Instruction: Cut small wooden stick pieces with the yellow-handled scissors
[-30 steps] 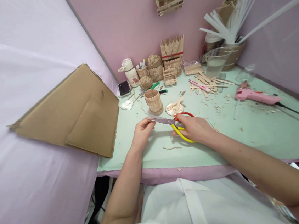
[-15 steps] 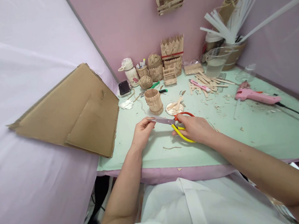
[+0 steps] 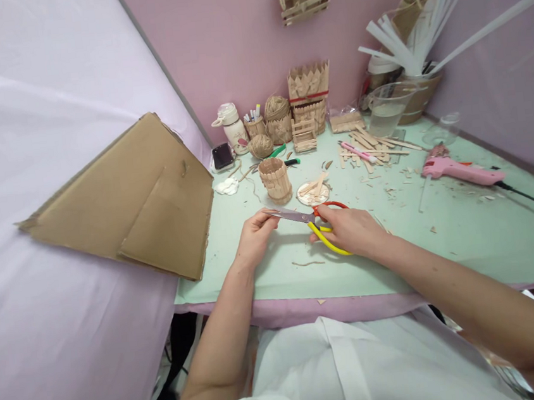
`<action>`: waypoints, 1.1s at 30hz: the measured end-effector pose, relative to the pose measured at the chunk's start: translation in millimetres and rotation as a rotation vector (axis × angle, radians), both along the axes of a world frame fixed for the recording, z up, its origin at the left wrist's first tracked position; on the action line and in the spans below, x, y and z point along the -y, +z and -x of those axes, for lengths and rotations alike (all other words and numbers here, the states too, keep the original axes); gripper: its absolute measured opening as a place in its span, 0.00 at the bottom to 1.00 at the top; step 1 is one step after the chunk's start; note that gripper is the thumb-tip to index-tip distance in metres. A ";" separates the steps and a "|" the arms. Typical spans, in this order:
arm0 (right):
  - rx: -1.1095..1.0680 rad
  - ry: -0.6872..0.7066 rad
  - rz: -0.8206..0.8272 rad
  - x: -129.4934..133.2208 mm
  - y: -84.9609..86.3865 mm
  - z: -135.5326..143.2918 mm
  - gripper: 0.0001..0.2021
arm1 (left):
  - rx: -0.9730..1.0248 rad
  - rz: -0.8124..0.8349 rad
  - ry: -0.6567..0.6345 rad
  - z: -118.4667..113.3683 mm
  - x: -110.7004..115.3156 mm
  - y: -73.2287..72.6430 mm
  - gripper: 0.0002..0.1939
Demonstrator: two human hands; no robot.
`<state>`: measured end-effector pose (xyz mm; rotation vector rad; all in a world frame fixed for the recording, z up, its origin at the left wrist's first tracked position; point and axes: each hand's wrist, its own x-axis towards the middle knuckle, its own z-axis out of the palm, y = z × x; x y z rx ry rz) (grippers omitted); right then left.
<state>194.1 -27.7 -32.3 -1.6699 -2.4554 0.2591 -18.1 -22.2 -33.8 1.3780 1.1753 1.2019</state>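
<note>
My right hand (image 3: 350, 228) is wrapped round the scissors (image 3: 331, 244), which have one red and one yellow handle. Their blades point left and reach the fingertips of my left hand (image 3: 255, 236). Those fingers are pinched at the blade tips; whatever small piece they hold is too small to make out. Just beyond the blades stands a small wooden-stick cup (image 3: 275, 181). To its right a round white disc (image 3: 305, 197) bears a few wooden pieces. A short twine piece (image 3: 308, 263) lies on the table below the scissors.
Wooden sticks (image 3: 370, 144) and a pink pen lie at the back right, near a pink glue gun (image 3: 464, 170) with its cable. A cardboard sheet (image 3: 152, 199) leans at the left. Twine balls (image 3: 260, 146), a bottle (image 3: 233, 127) and a phone (image 3: 222, 157) stand or lie along the back.
</note>
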 end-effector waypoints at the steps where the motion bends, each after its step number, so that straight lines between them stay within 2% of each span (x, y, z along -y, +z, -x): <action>1: -0.002 0.002 0.001 0.1 0.6 0.0 0.21 | 0.006 0.010 0.001 0.2 0.0 -0.3 0.06; 10: -0.016 0.019 0.006 -3.4 -0.8 -2.4 0.18 | 0.084 0.101 -0.041 1.5 0.2 0.6 0.07; 18: -0.156 -0.089 0.018 -8.0 0.9 -3.7 0.15 | 0.103 0.118 -0.006 1.0 0.9 3.5 0.12; 33: -0.053 0.010 -0.003 -4.4 -0.7 -0.5 0.20 | 0.022 0.026 0.007 1.8 -0.5 -0.1 0.08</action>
